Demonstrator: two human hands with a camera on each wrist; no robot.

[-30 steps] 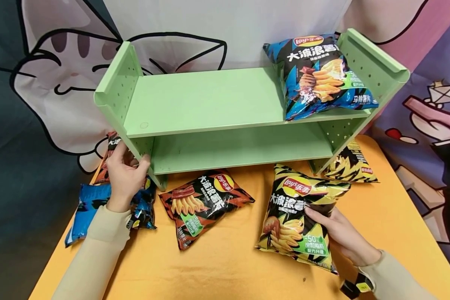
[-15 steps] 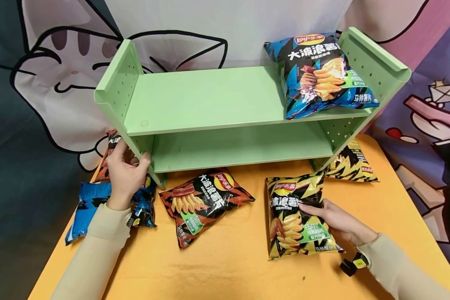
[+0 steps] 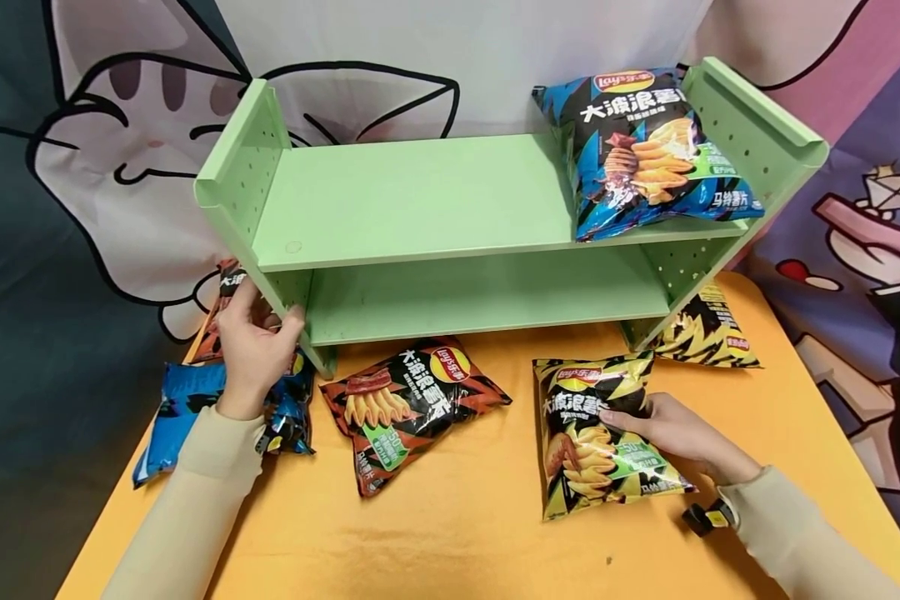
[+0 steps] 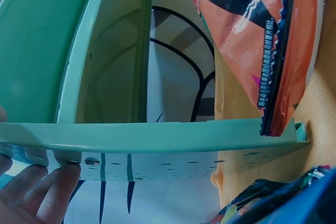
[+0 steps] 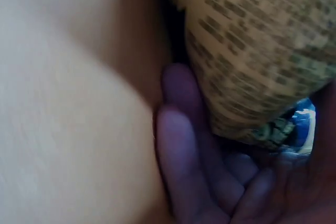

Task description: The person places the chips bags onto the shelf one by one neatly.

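Note:
My left hand (image 3: 258,350) grips the left side panel of a green two-tier shelf (image 3: 420,196), thumb at the front edge and fingers on the outer face. In the left wrist view its fingers (image 4: 50,184) lie against the panel's perforated side. My right hand (image 3: 686,433) holds a yellow-and-black bag of chips (image 3: 592,450) by its right side, thumb on the printed front. The right wrist view shows fingers behind the bag's text-covered back (image 5: 252,51). Between the hands, a red-and-black bag of chips (image 3: 412,408) lies on the orange table (image 3: 420,542).
A blue bag of chips (image 3: 645,158) leans on the upper tier at the right. Another blue bag (image 3: 187,408) and a red bag (image 3: 212,340) lie left of the shelf, partly hidden by the left arm. Behind the right leg lies a second yellow bag (image 3: 708,329).
My right hand has turned the yellow bag counterclockwise, so its top edge now runs nearly level, a little lower than before. The left hand keeps its place on the shelf.

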